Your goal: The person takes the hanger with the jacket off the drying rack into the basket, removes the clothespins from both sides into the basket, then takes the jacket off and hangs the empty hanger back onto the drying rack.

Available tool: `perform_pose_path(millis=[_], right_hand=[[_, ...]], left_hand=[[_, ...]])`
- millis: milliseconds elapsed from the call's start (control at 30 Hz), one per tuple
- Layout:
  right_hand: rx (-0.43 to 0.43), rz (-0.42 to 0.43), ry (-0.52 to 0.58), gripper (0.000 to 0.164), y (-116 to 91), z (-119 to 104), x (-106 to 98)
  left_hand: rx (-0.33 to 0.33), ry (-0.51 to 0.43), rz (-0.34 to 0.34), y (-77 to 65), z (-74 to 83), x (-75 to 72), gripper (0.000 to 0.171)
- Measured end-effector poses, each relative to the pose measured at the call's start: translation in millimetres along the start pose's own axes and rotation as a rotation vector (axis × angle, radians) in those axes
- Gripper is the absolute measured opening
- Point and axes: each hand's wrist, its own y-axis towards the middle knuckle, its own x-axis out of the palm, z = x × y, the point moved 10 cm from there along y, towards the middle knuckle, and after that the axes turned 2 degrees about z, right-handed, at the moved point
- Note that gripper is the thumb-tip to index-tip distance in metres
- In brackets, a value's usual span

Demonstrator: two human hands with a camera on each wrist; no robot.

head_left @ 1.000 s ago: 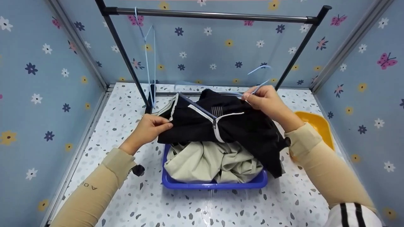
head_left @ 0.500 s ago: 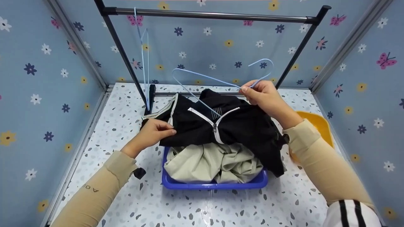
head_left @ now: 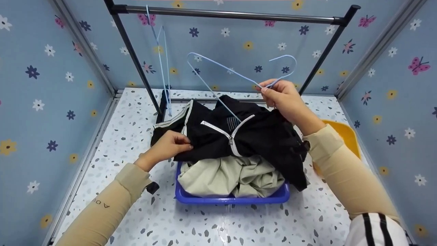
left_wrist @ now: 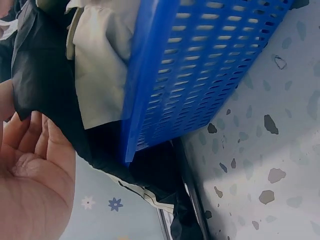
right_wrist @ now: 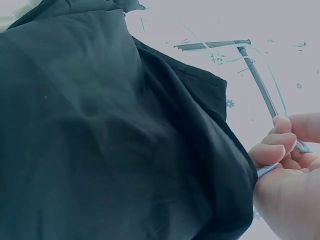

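Observation:
A black zip-front garment [head_left: 211,148] with white zipper tape is spread over beige fabric [head_left: 211,177] in a blue basket [head_left: 232,201]. My left hand [head_left: 167,145] pinches its lower left edge; the left wrist view shows the cloth between thumb and fingers. With my right hand [head_left: 283,99] I grip a light-blue wire hanger [head_left: 235,73] by the neck, its hook upward. One end of the hanger dips into the unzipped neck opening, where the garment hides it. In the right wrist view, black cloth [right_wrist: 110,125] fills much of the picture beside the gripping fingers [right_wrist: 275,145].
A black clothes rack [head_left: 239,14] stands behind the basket. Another blue hanger [head_left: 160,61] hangs from its left end. A yellow basket [head_left: 346,136] sits at the right, partly behind my right arm. Flower-patterned walls enclose the speckled surface [head_left: 143,212] at the back and sides.
My right hand has moved up, raising the hanger so that its left shoulder stands well above the garment. My left hand has shifted slightly down and right, still pinching the edge.

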Motion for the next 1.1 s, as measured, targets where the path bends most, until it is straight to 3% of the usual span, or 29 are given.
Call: perform_pose_path(millis=[133, 233, 333, 533, 900, 1100], right_hand=[[-0.018, -0.009, 0.002, 0.018, 2, -4, -1], [-0.028, -0.013, -0.003, 0.017, 4, -7, -1], [-0.034, -0.012, -0.004, 0.017, 7, -11, 0], [-0.04, -0.008, 0.027, 0.015, 12, -20, -3], [-0.087, 0.051, 0.143, 0.017, 23, -41, -15], [-0.093, 0.099, 0.222, 0.018, 26, -51, -29]], left_hand=[[0.004, -0.049, 0.057, 2.0, 2.6, -2.3, 0.014], [0.037, -0.093, 0.068, 2.9, 9.2, -2.1, 0.02], [0.085, -0.077, 0.064, 2.9, 17.5, -1.1, 0.02], [0.142, 0.048, -0.002, 1.7, 25.5, 9.0, 0.008], [0.2, 0.15, -0.116, -1.1, 27.3, 26.1, 0.005], [0.224, 0.197, -0.134, -1.4, 26.8, 31.6, 0.006]])
